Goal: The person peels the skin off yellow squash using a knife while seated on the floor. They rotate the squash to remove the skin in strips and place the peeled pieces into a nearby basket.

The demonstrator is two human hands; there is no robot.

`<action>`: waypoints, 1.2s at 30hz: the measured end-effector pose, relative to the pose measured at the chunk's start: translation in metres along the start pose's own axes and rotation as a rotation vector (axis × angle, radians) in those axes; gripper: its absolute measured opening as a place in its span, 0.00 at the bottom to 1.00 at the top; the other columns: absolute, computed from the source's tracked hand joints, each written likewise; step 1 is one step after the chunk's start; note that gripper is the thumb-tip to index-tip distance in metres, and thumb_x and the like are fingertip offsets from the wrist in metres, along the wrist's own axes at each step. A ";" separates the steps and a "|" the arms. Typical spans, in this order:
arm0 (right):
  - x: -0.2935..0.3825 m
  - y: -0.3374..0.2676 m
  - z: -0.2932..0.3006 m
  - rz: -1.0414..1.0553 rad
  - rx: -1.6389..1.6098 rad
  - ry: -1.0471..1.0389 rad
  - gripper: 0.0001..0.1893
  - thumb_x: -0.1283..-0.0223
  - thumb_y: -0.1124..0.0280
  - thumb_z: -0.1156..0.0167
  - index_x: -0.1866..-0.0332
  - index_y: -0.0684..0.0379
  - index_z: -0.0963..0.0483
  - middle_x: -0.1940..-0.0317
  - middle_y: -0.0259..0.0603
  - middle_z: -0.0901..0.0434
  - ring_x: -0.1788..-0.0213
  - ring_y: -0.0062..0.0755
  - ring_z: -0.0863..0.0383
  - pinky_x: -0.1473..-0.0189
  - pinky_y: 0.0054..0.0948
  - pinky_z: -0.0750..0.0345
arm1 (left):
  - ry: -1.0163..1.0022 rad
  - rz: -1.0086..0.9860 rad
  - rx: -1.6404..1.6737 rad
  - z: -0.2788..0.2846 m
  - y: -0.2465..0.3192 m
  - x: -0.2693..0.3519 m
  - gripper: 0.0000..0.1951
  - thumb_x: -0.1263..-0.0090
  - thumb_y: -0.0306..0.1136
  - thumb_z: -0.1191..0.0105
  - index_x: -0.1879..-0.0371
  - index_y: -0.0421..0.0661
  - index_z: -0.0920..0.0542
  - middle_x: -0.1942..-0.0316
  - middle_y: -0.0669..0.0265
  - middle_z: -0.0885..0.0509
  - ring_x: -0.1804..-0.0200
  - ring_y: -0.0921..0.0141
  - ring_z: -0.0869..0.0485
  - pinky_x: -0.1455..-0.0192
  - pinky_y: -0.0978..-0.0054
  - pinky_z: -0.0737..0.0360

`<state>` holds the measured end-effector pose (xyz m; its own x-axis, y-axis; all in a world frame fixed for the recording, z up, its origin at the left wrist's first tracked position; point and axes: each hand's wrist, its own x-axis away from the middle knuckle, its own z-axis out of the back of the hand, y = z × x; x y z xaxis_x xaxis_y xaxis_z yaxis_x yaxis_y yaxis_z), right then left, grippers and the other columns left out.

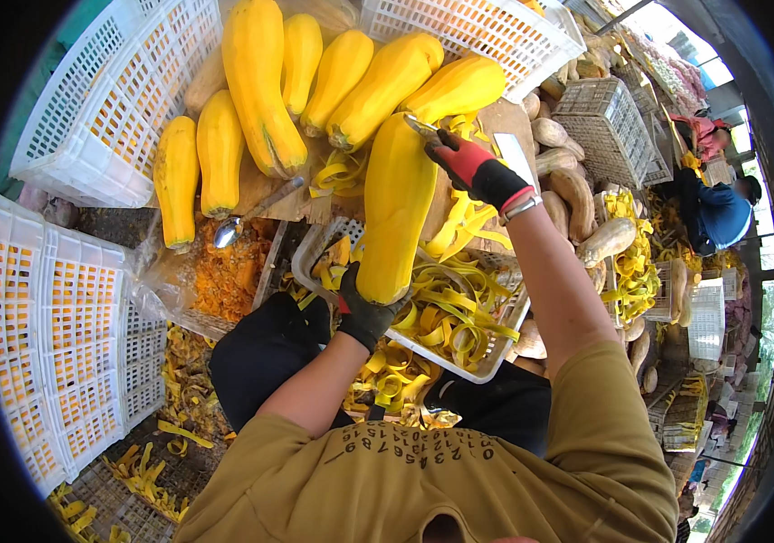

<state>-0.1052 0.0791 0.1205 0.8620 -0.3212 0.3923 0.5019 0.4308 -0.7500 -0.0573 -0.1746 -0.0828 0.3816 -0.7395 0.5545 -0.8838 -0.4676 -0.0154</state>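
Observation:
A large peeled yellow squash [397, 203] slants away from me over a white plastic crate. My left hand [366, 305], in a dark glove, cups its near end. In my right hand [465, 163], in a red and black glove, is a peeler [421, 126] with its metal head at the far end of the squash. Long curled peel strips [458, 305] fill the crate [485, 372] below. Beyond lies a wooden board [495, 122] that carries several peeled squashes [258, 88]. A metal spoon [227, 232] rests left of my hands, above a container of orange pulp [224, 278].
White slatted crates stand at the far left [122, 95], near left [68, 326] and back [482, 34]. A flat pale blade [514, 157] lies right of my right hand. Unpeeled squashes [574, 197] are heaped at right. Two people [723, 210] are farther off.

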 end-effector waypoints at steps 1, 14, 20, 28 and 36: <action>0.029 0.012 -0.025 0.082 0.135 0.163 0.35 0.25 0.47 0.44 0.22 0.57 0.36 0.63 0.43 0.23 0.65 0.34 0.24 0.61 0.34 0.27 | -0.020 0.022 0.030 0.001 0.000 -0.001 0.28 0.22 0.60 0.55 0.35 0.55 0.23 0.38 0.64 0.19 0.38 0.58 0.20 0.36 0.45 0.22; 0.056 0.069 -0.048 0.029 -0.477 0.224 0.33 0.24 0.55 0.43 0.20 0.59 0.36 0.57 0.37 0.21 0.61 0.26 0.26 0.61 0.28 0.30 | 0.043 -0.097 -0.104 -0.003 0.003 0.001 0.27 0.22 0.59 0.55 0.34 0.57 0.22 0.38 0.66 0.17 0.37 0.59 0.19 0.33 0.49 0.23; 0.026 0.065 -0.066 -0.142 -0.500 0.246 0.31 0.24 0.55 0.45 0.20 0.51 0.37 0.71 0.29 0.30 0.77 0.20 0.32 0.78 0.23 0.34 | 0.069 -0.131 -0.131 0.002 0.002 -0.005 0.26 0.21 0.58 0.56 0.34 0.56 0.21 0.38 0.65 0.17 0.37 0.59 0.18 0.35 0.49 0.22; 0.235 0.125 -0.208 -0.044 -0.287 -0.073 0.39 0.25 0.63 0.42 0.15 0.62 0.49 0.20 0.57 0.36 0.17 0.48 0.38 0.20 0.37 0.40 | 0.106 -0.008 -0.154 -0.001 0.013 -0.010 0.27 0.21 0.59 0.57 0.35 0.56 0.20 0.39 0.67 0.16 0.40 0.59 0.16 0.40 0.53 0.19; 0.011 0.040 -0.022 -0.066 -0.359 0.206 0.29 0.22 0.55 0.45 0.21 0.53 0.35 0.69 0.29 0.24 0.75 0.20 0.28 0.75 0.24 0.30 | 0.015 -0.171 -0.197 -0.008 0.001 -0.002 0.22 0.20 0.56 0.56 0.42 0.57 0.19 0.44 0.69 0.15 0.42 0.63 0.16 0.40 0.56 0.19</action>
<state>-0.0775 0.0745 0.0836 0.7782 -0.5159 0.3581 0.4671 0.0944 -0.8791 -0.0611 -0.1700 -0.0774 0.5276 -0.6495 0.5475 -0.8428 -0.4812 0.2412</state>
